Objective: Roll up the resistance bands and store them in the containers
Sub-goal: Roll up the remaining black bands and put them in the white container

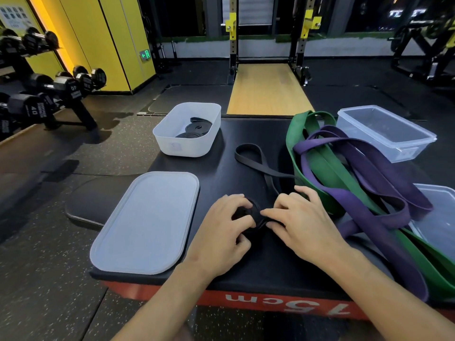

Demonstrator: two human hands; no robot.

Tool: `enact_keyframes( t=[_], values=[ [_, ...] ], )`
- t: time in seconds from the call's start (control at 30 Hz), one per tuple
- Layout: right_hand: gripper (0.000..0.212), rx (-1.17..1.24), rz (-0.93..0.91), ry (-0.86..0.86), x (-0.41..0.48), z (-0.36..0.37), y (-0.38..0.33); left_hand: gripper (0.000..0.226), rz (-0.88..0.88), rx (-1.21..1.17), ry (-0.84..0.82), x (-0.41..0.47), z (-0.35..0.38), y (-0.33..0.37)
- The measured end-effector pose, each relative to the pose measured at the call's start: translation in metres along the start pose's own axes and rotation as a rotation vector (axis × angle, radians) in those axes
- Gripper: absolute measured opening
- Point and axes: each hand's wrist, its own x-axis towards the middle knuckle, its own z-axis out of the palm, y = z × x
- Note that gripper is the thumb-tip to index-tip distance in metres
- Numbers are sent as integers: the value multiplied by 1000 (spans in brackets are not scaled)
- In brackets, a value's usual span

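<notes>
A thin black resistance band (248, 158) lies on the black padded box, its far end in a loose loop and its near end wound into a small roll. My left hand (226, 232) grips that roll from the left. My right hand (300, 222) pinches the band just right of the roll. A white tub (167, 141) at the back left holds rolled black bands (197, 130). Green bands (320, 166) and purple bands (379, 178) lie tangled in a heap on the right.
A translucent lid (147, 222) lies flat at the front left. One clear container (386, 134) stands at the back right, another (440, 217) sits at the right edge under the heap. A dumbbell rack (49, 92) stands to the left, a squat rack (268, 45) beyond.
</notes>
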Motion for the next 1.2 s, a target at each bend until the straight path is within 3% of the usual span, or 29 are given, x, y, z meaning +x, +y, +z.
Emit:
enact_keyframes(
  t=[0.2, 0.37, 0.53, 0.63, 0.93, 1.03, 1.2],
  values=[
    [5, -8, -15, 69, 2, 5, -1, 30, -106, -72, 6, -2, -1, 0],
    [5, -5, -20, 95, 4, 8, -6, 60, -68, -123, -27, -5, -3, -4],
    [9, -49, -2, 95, -2, 13, -17, 39, -85, -183, -37, -5, -2, -8],
    [15, 83, 87, 44, -5, 23, -21, 31, -71, -221, -52, -2, -1, -9],
    [14, 299, 116, 13, -7, 33, -18, 42, -80, -293, -63, -2, -1, -15],
    [26, 414, 137, -22, -6, 30, -11, 40, -114, -321, -56, 0, -1, -15],
    [79, 489, 191, -272, 7, 23, -9, 40, -122, -359, -73, 3, -5, -15]
  ],
)
